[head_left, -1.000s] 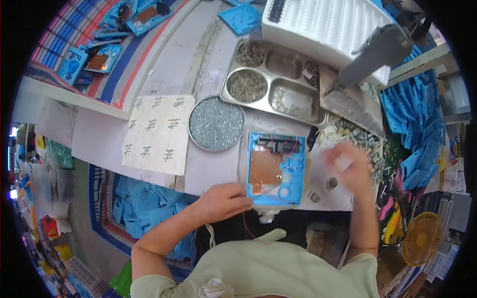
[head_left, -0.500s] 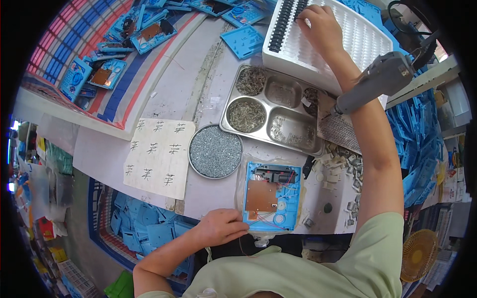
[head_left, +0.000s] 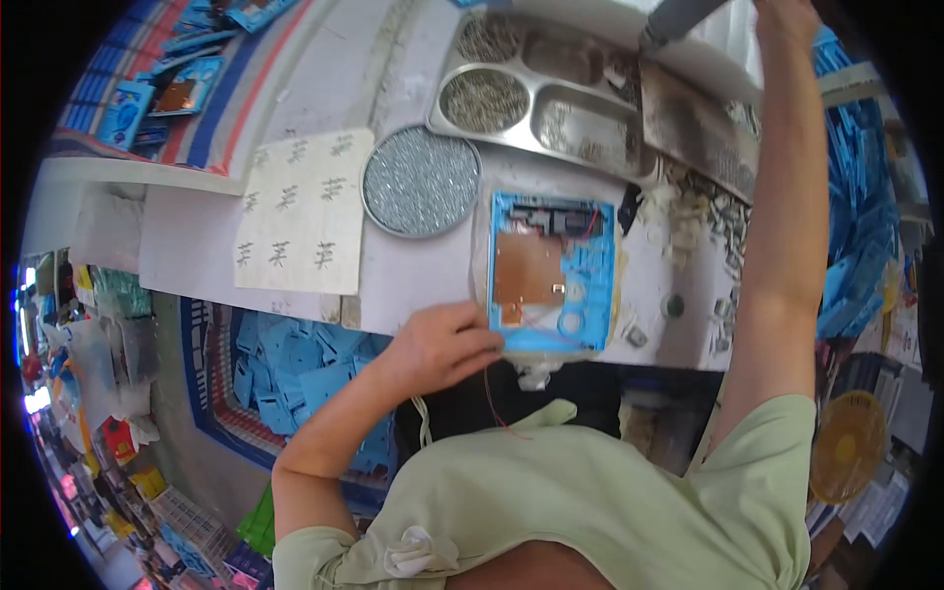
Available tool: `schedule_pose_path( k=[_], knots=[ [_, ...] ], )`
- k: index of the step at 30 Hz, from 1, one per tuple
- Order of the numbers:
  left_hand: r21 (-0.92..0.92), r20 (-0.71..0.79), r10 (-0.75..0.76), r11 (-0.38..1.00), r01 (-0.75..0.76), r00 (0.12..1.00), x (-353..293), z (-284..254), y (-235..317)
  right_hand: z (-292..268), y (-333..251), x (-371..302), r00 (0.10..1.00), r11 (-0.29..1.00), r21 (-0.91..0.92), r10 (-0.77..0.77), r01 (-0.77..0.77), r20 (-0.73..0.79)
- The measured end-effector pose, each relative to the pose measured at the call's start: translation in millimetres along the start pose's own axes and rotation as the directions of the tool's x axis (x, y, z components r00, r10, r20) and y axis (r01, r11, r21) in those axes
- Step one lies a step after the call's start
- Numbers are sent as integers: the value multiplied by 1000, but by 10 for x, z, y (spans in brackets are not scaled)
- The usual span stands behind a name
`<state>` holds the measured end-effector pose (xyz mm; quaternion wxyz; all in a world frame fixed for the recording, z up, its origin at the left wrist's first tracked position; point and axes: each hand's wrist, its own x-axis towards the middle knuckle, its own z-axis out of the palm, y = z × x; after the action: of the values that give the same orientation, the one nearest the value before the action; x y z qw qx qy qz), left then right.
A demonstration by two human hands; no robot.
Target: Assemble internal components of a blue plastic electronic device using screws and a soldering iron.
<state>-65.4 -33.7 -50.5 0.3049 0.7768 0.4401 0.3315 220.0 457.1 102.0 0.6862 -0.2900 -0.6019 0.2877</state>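
Note:
A blue plastic casing (head_left: 602, 265) lies on the table in front of me, holding a brown board (head_left: 528, 267), a black part (head_left: 551, 218) and thin wires. At its near left corner is my left hand (head_left: 447, 344), closed, the fingertips pinched together against the edge. A thin red wire (head_left: 489, 393) hangs below those fingertips and appears to be held in them. My right arm stretches far forward along the right side. Only part of my right hand (head_left: 787, 22) shows at the top edge, so its fingers are hidden.
A steel compartment tray (head_left: 531, 113) with small screws lies beyond the casing, below a grey electric screwdriver (head_left: 678, 22). Left of the casing are a round dish of metal pins (head_left: 421, 182) and a marked paper sheet (head_left: 300, 216). A blue basket (head_left: 211, 393) of casings stands at lower left.
The view has tilted, so the table sits higher in the picture. My right hand has moved right, away from the black parts in the white tray. My left hand stays at the casing's corner.

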Motion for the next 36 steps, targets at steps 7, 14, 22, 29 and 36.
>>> schedule_pose_path(
  k=[7, 14, 22, 29, 36],
  knots=[
    [-24, 20, 9, 1000, -8, 1000, 14, 43, -17, -463, -1551, -3057, 604, 929, -369, 286, 14, 744],
    [-11, 38, -33, 999, 34, 999, 24, 25, 17, -298, -1507, -3477, 358, 941, -237, 140, 241, 923],
    [-6, 4, -34, 999, 34, 999, -5, 45, 18, -369, -1412, -3590, 437, 950, -107, -33, 292, 899],
    [-7, -8, -30, 1000, 30, 1000, -3, 75, 2, -464, -1352, -3684, 474, 954, -88, -61, 286, 879],
    [12, -12, -27, 1000, 27, 1000, -5, 83, 10, -482, -1392, -3753, 498, 945, -186, 29, 269, 867]
  ],
)
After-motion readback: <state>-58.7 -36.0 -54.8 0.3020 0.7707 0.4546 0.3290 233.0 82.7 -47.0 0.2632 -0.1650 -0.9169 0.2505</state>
